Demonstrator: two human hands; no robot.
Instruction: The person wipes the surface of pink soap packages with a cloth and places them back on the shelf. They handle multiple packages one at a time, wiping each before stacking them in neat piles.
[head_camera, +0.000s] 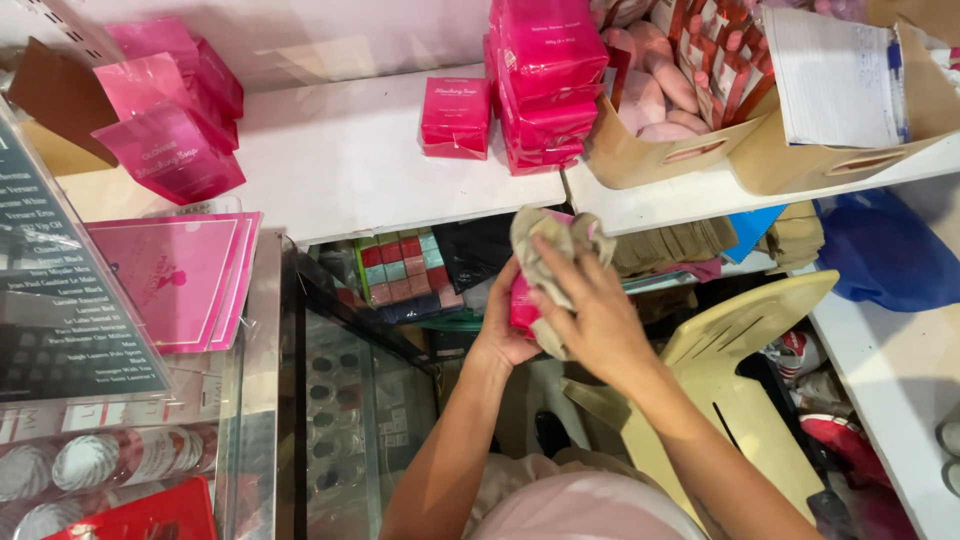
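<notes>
My left hand (503, 322) grips a small pink box (522, 303) from below, in the middle of the view under the white shelf. My right hand (592, 310) presses a crumpled beige cloth (553, 242) over the top and front of that box. Most of the box is hidden by the cloth and my fingers. On the white shelf (350, 170) above stand a single pink box (456, 117) and a tall stack of pink boxes (545, 80).
Pink pouches (170, 110) lie at the shelf's left, pink sheets (180, 275) on a glass display case (330, 400). Cardboard trays (690, 150) with pink items and a paper pad (835, 80) sit right. A pale wooden chair (745, 370) stands below my arms.
</notes>
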